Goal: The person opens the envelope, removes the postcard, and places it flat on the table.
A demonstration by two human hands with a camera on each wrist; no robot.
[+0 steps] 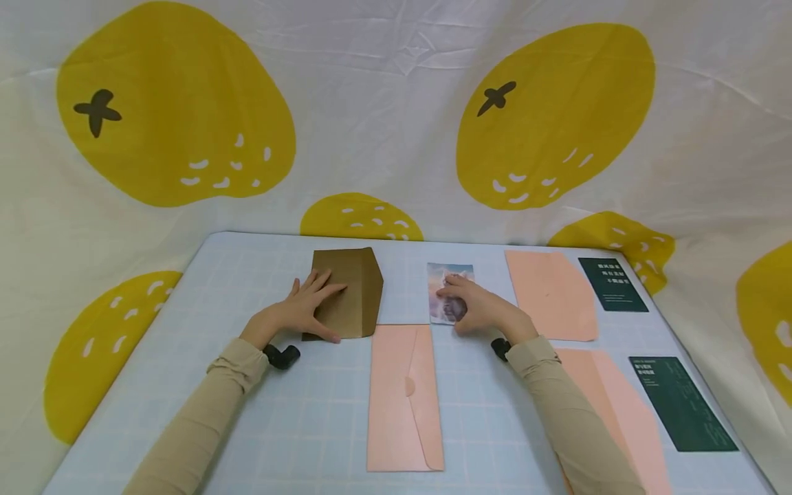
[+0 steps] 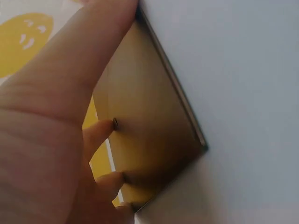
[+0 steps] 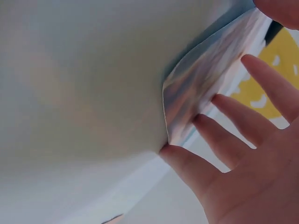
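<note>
My left hand (image 1: 300,306) lies spread over a brown envelope (image 1: 349,295) with its flap opened out to the right. In the left wrist view, several fingertips touch the face of the brown envelope (image 2: 145,93), while the thumb reaches along its near edge. Over a small picture card (image 1: 438,306) in pink and blue tones, my right hand (image 1: 485,309) rests with spread fingers. The right wrist view shows fingertips on the card (image 3: 196,93) and the thumb by its near end; one corner shows past the fingers.
A closed pink envelope (image 1: 390,399) lies upright between my arms. To the right are two pink envelopes with flaps opened out, one farther (image 1: 547,295) and one nearer (image 1: 625,412), partly under my right sleeve. Dark green cards (image 1: 612,284) with white print lie beside them.
</note>
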